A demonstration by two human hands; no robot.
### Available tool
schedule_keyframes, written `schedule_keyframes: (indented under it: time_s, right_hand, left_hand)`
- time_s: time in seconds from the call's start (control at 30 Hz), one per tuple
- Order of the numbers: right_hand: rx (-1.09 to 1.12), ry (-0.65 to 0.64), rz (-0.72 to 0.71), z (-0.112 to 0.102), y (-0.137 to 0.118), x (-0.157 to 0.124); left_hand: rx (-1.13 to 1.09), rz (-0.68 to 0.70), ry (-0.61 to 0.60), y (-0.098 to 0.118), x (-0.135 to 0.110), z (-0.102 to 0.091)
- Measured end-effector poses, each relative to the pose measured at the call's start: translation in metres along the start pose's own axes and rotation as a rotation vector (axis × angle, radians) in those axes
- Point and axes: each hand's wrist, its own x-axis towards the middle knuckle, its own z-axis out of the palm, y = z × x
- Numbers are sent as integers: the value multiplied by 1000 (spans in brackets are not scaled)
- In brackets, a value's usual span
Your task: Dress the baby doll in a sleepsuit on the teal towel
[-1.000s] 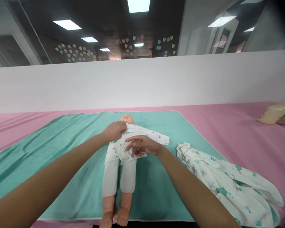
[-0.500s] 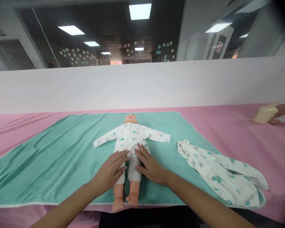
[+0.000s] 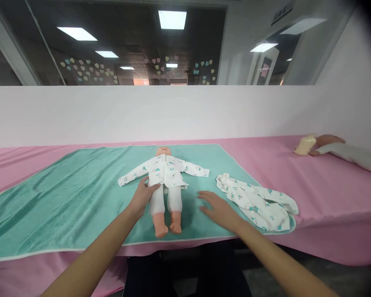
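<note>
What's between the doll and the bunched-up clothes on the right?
In the head view, the right hand and some green blanket lie there.

Pink-draped table (image 3: 334,181), green blanket (image 3: 89,194), pale yellow bottle (image 3: 305,145), doll (image 3: 352,153) beside it

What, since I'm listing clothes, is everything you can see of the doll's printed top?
The top is white, soft-looking cloth with teal prints, its long sleeves spread to both sides. A seam or opening runs down the front; fastening is unclear. It covers the torso of the doll, face up on the green cloth. The left hand is at its lower edge, contact uncertain; the right hand is apart.
</note>
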Motion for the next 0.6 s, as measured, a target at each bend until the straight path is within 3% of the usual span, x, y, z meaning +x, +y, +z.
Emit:
schedule_keyframes:
  time_s: [0.1, 0.2, 0.3, 0.37, 0.43, 0.6]
  right_hand:
    - [-231, 41, 73, -39, 36, 6]
    - [-430, -84, 128, -63, 66, 17]
    - [-587, -187, 117, -74, 71, 28]
    - [-599, -185, 69, -83, 57, 33]
    - [-459, -146, 13, -95, 30, 34]
    - [195, -126, -85, -139, -84, 12]
  left_hand:
    - [12, -21, 4, 1, -3, 0]
    - [44, -51, -19, -4, -13, -4]
    - [226, 48, -13, -6, -31, -15]
    - [368, 190, 24, 2, -46, -25]
    - [438, 328, 15, 19, -65, -31]
    - [343, 475, -124, 94, -125, -18]
